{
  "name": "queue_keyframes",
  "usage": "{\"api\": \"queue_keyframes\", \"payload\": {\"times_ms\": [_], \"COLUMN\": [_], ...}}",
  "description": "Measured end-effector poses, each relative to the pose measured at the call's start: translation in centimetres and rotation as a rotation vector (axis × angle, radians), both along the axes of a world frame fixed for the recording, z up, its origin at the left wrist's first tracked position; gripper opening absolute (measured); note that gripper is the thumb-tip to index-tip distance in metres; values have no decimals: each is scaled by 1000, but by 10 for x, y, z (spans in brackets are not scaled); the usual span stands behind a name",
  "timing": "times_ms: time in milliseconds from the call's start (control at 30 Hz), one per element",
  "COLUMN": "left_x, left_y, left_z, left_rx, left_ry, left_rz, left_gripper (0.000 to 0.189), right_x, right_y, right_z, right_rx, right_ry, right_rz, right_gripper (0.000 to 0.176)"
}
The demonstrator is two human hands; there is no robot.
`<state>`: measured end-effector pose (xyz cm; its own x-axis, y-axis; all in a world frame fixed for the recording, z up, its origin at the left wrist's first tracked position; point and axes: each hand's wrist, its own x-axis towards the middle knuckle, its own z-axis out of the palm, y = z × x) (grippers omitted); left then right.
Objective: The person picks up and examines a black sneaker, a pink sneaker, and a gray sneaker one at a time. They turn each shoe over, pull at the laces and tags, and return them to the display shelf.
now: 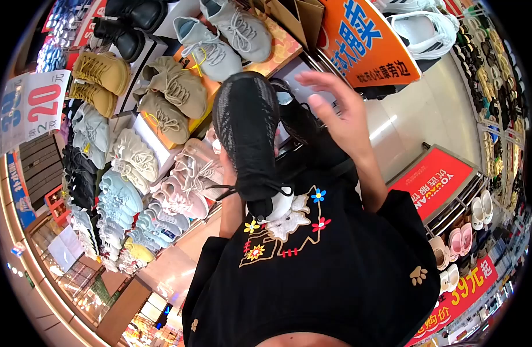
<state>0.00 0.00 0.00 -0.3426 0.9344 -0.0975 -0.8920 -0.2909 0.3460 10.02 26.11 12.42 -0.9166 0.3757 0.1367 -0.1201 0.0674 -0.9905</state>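
A black knit sneaker [247,124] with dark laces is held up in front of my chest, its toe pointing away from me. My left hand [226,168] supports it from the left and beneath; the shoe hides most of the fingers. To the right of the sneaker, my right hand [342,113] is raised, empty, with thumb and fingers apart. Another black shoe [297,117] lies on the display just beyond, between the held sneaker and my right hand.
Grey sneakers [240,32], taupe sneakers [176,87] and tan boots [101,75] stand on the tiered display at left. An orange sign [367,46] is at upper right. Pale shoes [425,32] sit beside it. A red sign [445,179] and a shoe rack are at right.
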Motion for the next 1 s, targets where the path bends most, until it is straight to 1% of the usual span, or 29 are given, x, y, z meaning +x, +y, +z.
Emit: {"api": "queue_keyframes", "payload": {"times_ms": [33, 67, 100, 167, 200, 233, 300, 400, 467, 533, 567, 600, 700, 833, 900, 967, 1000], "left_x": [1, 3, 4, 15, 15, 14, 14, 13, 10, 9, 9, 9, 6, 7, 7, 5, 2], "left_y": [-4, -5, -8, 13, 21, 21, 19, 18, 13, 12, 12, 14, 20, 22, 22, 23, 23], "left_z": [-4, -8, 4, 30, 46, 43, 34, 27, 10, 4, 3, 5, 8, 10, 12, 15, 18], "left_rx": [-270, -540, -557, -716, -699, -697, -668, -611, -613, -619, -625, -630, -635, -659, -680, -700, -711], "left_ry": [-2, -3, 18, -189, -108, -106, -35, -10, 10, 41, 49, 56, 65, 75, 82, 99, 116], "left_rz": [110, 219, 212, 325, 251, 244, 214, 197, 203, 220, 219, 217, 206, 194, 191, 191, 188], "left_gripper": [82, 77, 77, 73, 73, 73, 76, 79, 81, 81, 81, 80, 77, 74, 72, 71, 70], "right_x": [-7, -13, -17, -19, -19, -19, -20, -19, -19, -18, -19, -19, -20, -22, -22, -23, -24], "right_y": [-6, -14, -23, -28, -31, -32, -32, -33, -33, -33, -33, -33, -31, -27, -26, -24, -24], "right_z": [3, -1, -1, 6, 4, 3, 0, -4, -7, -7, -5, -3, -8, -13, -14, -16, -24], "right_rx": [-64, -165, -221, -329, -411, -408, -393, -367, -372, -378, -430, -481, -491, -444, -465, -558, -508], "right_ry": [-8, 37, 65, -7, -57, -56, -58, -39, -30, -23, -33, -43, -57, -48, -67, -84, -101], "right_rz": [-11, 3, 28, 125, 116, 109, 112, 66, 55, 43, 4, -39, -56, -81, -107, -124, -140], "right_gripper": [56, 57, 58, 54, 45, 45, 37, 36, 35, 34, 35, 36, 35, 34, 31, 30, 30]}}
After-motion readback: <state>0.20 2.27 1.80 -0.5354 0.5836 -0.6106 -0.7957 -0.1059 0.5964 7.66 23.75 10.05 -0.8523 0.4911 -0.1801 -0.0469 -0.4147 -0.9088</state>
